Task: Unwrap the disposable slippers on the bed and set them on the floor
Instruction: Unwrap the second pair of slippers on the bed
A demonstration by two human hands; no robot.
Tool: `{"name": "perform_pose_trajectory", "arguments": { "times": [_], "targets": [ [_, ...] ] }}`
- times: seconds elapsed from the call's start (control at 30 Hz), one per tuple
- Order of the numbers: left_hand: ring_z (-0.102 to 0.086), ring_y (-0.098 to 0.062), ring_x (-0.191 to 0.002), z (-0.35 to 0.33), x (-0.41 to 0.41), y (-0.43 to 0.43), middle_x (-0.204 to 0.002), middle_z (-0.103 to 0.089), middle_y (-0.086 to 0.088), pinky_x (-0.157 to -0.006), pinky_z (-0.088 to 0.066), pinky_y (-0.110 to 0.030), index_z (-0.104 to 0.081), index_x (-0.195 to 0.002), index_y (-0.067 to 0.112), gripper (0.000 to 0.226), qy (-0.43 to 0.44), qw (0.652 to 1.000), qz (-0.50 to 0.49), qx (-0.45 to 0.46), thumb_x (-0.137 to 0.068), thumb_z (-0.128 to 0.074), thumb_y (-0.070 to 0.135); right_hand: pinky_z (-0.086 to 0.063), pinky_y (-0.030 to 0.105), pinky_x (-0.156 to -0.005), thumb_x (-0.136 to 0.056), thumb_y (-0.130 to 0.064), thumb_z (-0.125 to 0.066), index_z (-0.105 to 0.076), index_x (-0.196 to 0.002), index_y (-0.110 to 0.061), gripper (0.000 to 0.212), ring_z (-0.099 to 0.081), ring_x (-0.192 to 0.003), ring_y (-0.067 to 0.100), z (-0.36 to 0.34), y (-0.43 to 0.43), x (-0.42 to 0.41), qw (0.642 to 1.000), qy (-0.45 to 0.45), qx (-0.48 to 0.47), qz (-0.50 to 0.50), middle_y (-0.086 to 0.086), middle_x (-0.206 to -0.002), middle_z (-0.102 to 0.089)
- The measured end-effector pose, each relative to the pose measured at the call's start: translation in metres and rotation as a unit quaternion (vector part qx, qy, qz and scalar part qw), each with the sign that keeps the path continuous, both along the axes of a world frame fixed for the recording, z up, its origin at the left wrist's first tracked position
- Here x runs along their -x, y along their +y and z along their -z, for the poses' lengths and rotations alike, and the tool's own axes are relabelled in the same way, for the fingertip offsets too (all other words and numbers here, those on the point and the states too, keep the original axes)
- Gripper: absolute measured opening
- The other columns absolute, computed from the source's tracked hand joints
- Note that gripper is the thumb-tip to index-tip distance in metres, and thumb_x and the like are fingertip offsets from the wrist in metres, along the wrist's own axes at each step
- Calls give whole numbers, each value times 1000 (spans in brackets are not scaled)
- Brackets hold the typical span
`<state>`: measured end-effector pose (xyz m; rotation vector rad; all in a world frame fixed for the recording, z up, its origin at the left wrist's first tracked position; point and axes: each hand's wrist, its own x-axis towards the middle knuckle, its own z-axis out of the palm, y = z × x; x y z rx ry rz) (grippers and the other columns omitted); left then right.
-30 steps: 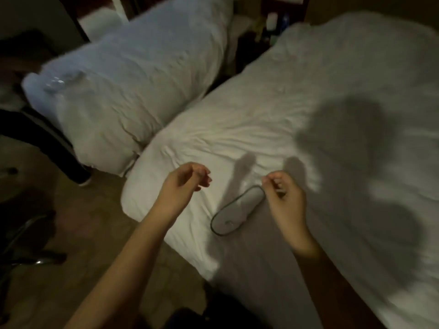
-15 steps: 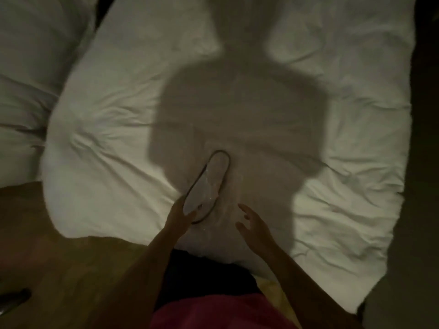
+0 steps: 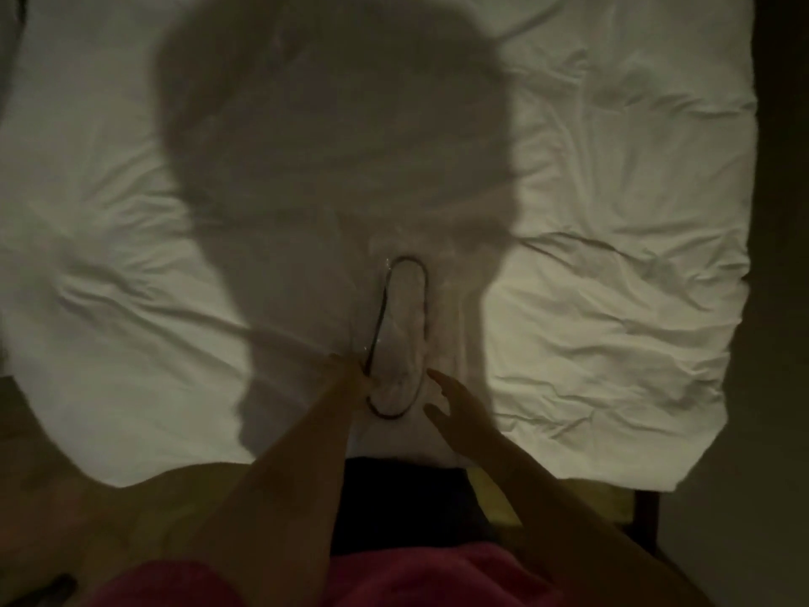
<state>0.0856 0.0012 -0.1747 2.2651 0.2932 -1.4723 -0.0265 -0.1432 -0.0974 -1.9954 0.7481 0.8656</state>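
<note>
A pair of white disposable slippers (image 3: 402, 330) with dark edging lies in a clear plastic wrapper on the white bed (image 3: 591, 300), near its foot edge and inside my shadow. My left hand (image 3: 350, 383) pinches the near left edge of the wrapped slippers. My right hand (image 3: 455, 409) hovers just to the right of the slippers' near end, fingers spread and holding nothing. The room is dim, so the wrapper shows only as faint glints.
The rumpled duvet hangs over the foot of the bed. Brown floor (image 3: 65, 497) shows at the lower left. A dark gap (image 3: 783, 300) runs along the bed's right side. My pink clothing (image 3: 394, 576) fills the bottom edge.
The camera has come closer over the bed. The slippers have turned to lie straighter, lengthwise away from me. My left hand stays on their near edge; my right hand has moved nearer to them.
</note>
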Motion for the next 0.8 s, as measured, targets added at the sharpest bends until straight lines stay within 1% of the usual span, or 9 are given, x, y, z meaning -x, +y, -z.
{"name": "perform_pose_trajectory", "arguments": {
  "times": [0.03, 0.1, 0.2, 0.3, 0.37, 0.43, 0.6, 0.7, 0.8],
  "targets": [
    [-44, -38, -129, -5, -3, 0, -136, -48, -27, -103, -37, -35, -50, -127, -4, 57, 5, 1000, -11, 26, -81, -71, 24, -34, 28, -105, -94, -21, -55, -33, -148, -22, 58, -42, -136, 23, 0, 0, 0, 1000, 3, 3, 1, 5, -153, -37],
    [-55, -28, -109, -12, -4, 4, -110, -57, -17, -84, -42, -28, -53, -112, -3, 43, 11, 995, -69, 72, -79, -73, 14, -34, 26, -104, -94, -20, -55, -35, -147, -20, 56, -43, -135, 24, -1, 3, 1, 1000, 5, 14, 5, 7, -152, -38],
    [-48, -22, -94, -35, -15, 16, -94, -52, -12, -72, -42, -27, -46, -108, 3, 38, -3, 978, -159, 137, -79, -72, 2, -31, 23, -103, -93, -19, -56, -37, -145, -18, 55, -41, -136, 24, -4, 9, 0, 1000, -14, 28, 3, 8, -152, -38],
    [-54, -27, -94, -61, -27, 41, -104, -56, -24, -78, -46, -33, -44, -127, -2, 55, -28, 970, -177, 162, -79, -71, -3, -32, 29, -107, -92, -22, -58, -39, -144, -17, 55, -42, -136, 25, -7, 20, -5, 999, -32, 15, 19, 8, -151, -39],
    [-59, -31, -99, -84, -36, 62, -114, -61, -27, -79, -51, -38, -46, -132, -2, 56, -20, 966, -183, 181, -81, -69, -1, -36, 34, -109, -92, -29, -59, -38, -145, -18, 58, -43, -135, 25, -11, 31, -11, 998, -42, 8, 47, 7, -151, -39],
    [-63, -30, -96, -102, -42, 85, -111, -66, -22, -77, -55, -39, -50, -130, 4, 50, 9, 959, -190, 212, -83, -68, 2, -39, 36, -108, -93, -33, -57, -37, -145, -18, 57, -44, -134, 25, -19, 41, -20, 994, -76, 14, 82, 8, -151, -40],
    [-73, -6, -73, -142, -45, 115, -88, -75, 3, -57, -57, -21, -59, -116, 19, 40, 29, 942, -179, 283, -81, -69, 1, -43, 26, -90, -95, -26, -53, -48, -136, -21, 41, -55, -115, 15, -54, 38, -54, 943, -233, 48, 234, 3, -137, -53],
    [-73, -6, -77, -156, -44, 116, -95, -73, 0, -60, -57, -22, -59, -117, 19, 40, 21, 941, -154, 301, -82, -68, 2, -48, 26, -86, -94, -22, -56, -47, -134, -21, 41, -60, -108, 17, -79, 20, -81, 913, -297, 50, 277, -6, -120, -58],
    [-73, -5, -78, -163, -44, 111, -96, -73, 0, -59, -57, -21, -59, -112, 23, 37, 16, 936, -158, 316, -83, -67, 2, -50, 25, -80, -91, -22, -61, -46, -134, -22, 46, -63, -100, 17, -97, 2, -103, 900, -328, 68, 281, -7, -113, -60]
  ]
}}
